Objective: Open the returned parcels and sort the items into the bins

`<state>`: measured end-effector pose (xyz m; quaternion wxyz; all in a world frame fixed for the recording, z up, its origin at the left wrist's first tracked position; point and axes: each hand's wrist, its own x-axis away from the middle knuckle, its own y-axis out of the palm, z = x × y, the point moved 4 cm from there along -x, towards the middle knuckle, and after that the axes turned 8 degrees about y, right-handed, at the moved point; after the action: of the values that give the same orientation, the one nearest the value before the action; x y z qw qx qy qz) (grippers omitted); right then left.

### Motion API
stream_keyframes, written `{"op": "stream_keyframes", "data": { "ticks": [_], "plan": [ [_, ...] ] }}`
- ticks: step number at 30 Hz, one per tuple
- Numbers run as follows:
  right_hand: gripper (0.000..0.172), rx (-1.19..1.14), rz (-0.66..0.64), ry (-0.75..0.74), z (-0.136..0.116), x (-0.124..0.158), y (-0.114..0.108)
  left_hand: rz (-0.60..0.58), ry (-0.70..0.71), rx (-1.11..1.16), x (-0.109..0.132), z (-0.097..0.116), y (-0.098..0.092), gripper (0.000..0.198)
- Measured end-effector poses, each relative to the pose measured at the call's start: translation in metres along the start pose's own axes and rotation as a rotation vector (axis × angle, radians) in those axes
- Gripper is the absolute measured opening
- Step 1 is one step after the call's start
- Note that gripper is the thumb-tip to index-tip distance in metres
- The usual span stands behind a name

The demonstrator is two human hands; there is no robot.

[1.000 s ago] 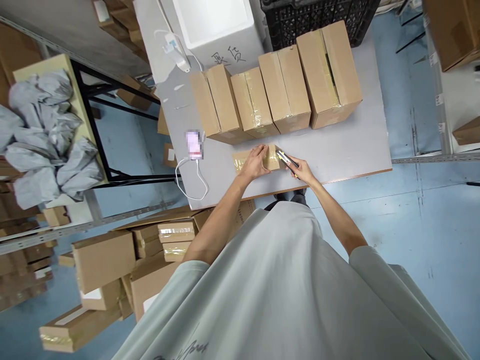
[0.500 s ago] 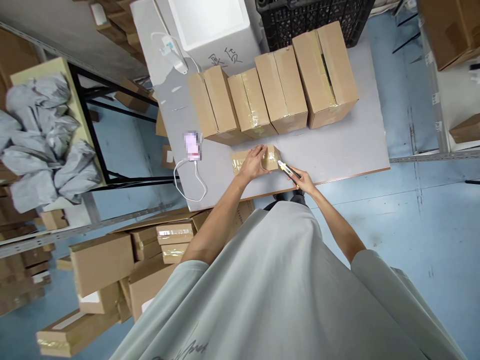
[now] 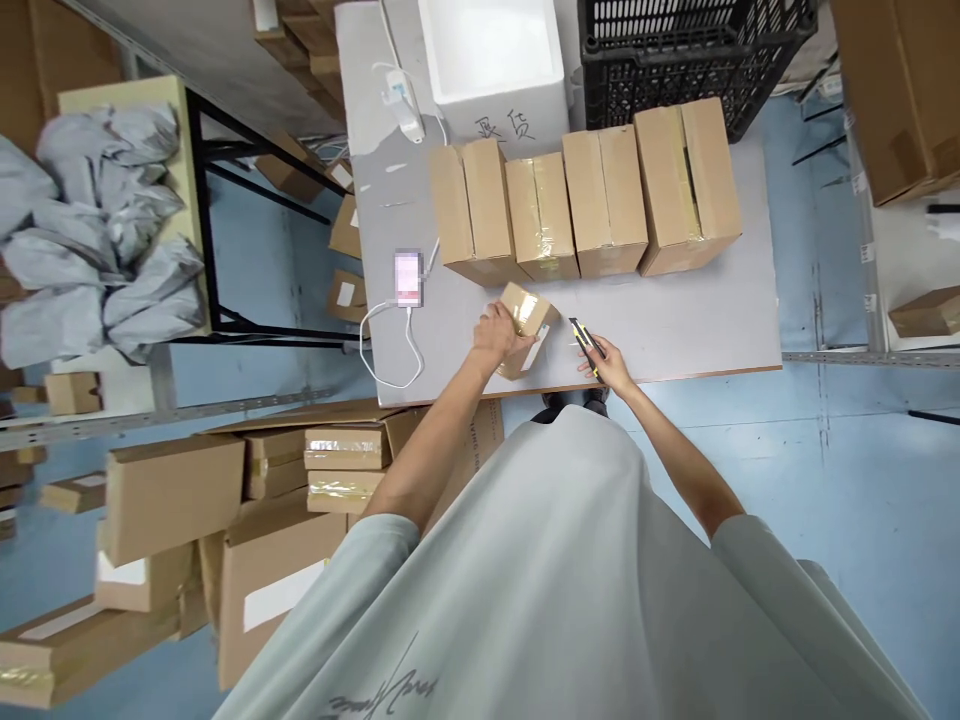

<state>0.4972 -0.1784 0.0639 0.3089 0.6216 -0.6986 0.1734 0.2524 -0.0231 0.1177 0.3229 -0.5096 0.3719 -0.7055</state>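
My left hand [image 3: 493, 335] grips a small taped cardboard box [image 3: 527, 315] and holds it tilted up off the grey table [image 3: 675, 310], with a white label showing on its lower side. My right hand [image 3: 609, 365] is closed around a yellow and black utility knife [image 3: 585, 340], a little to the right of the box and apart from it. Behind the small box stands a row of several taped cardboard boxes [image 3: 585, 200].
A phone [image 3: 408, 277] with a white cable lies at the table's left. A white foam box [image 3: 495, 60] and a black crate [image 3: 690, 50] stand at the back. Cardboard boxes [image 3: 247, 520] pile on the floor at left, and grey bags [image 3: 82, 240] cover a side table.
My left hand has tipped the small box up from lying flat and turned it. My right hand has drawn the knife back from the box's end.
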Motion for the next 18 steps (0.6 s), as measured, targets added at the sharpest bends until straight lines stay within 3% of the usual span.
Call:
{"op": "stream_keyframes", "data": {
  "ticks": [3,5,7,10,12,15,18],
  "plan": [
    [0.076,0.011,-0.043,0.015,-0.002,-0.010,0.027,-0.037,-0.212,0.123,0.013,-0.018,0.003,0.139],
    [0.073,0.029,-0.051,0.022,-0.005,-0.017,0.039,-0.056,-0.228,0.194,0.024,-0.028,0.003,0.125],
    [0.070,0.046,-0.031,0.034,-0.008,-0.023,0.043,-0.044,-0.072,0.159,0.034,-0.033,0.000,0.115],
    [0.068,0.071,0.022,0.044,-0.011,-0.027,0.036,0.010,0.403,-0.006,0.049,-0.022,-0.004,0.107],
    [0.069,0.086,0.048,0.045,-0.011,-0.026,0.028,-0.002,0.640,-0.069,0.053,-0.010,-0.002,0.095],
    [0.073,0.094,0.074,0.042,-0.009,-0.021,0.016,-0.075,0.778,-0.110,0.045,0.004,0.002,0.082],
    [0.077,0.089,0.103,0.019,-0.007,-0.015,0.005,-0.086,0.780,-0.152,0.032,0.009,0.002,0.091]
  ]
}}
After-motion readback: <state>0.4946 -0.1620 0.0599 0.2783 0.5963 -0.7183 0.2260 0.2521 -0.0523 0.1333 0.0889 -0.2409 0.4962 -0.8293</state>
